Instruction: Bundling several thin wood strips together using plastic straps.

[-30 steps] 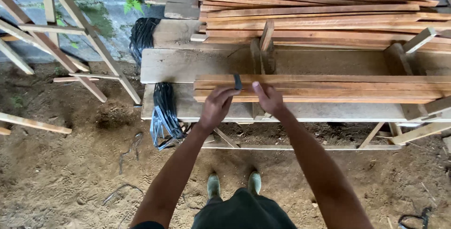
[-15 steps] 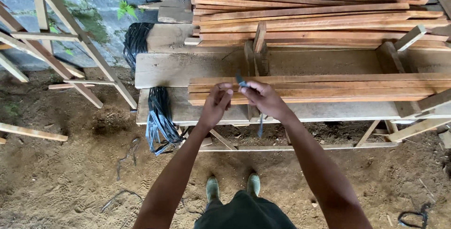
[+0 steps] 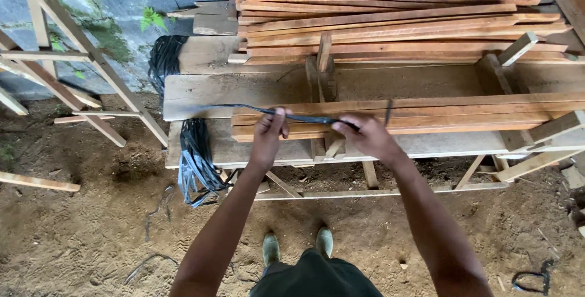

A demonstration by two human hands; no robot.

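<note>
My left hand [image 3: 268, 131] and right hand [image 3: 364, 135] both grasp a black strap [image 3: 304, 118]. It spans between them, slats [image 3: 463, 114] just beyond

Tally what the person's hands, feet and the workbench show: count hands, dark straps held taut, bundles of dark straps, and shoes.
Hands: 2 (left hand, right hand)
Strap held taut: 1
Strap bundles: 2 ()
Shoes: 2 ()
Total: 7

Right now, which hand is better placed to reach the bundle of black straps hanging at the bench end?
Left. The left hand holds the black strap nearer the bundle; the right hand is farther.
</note>
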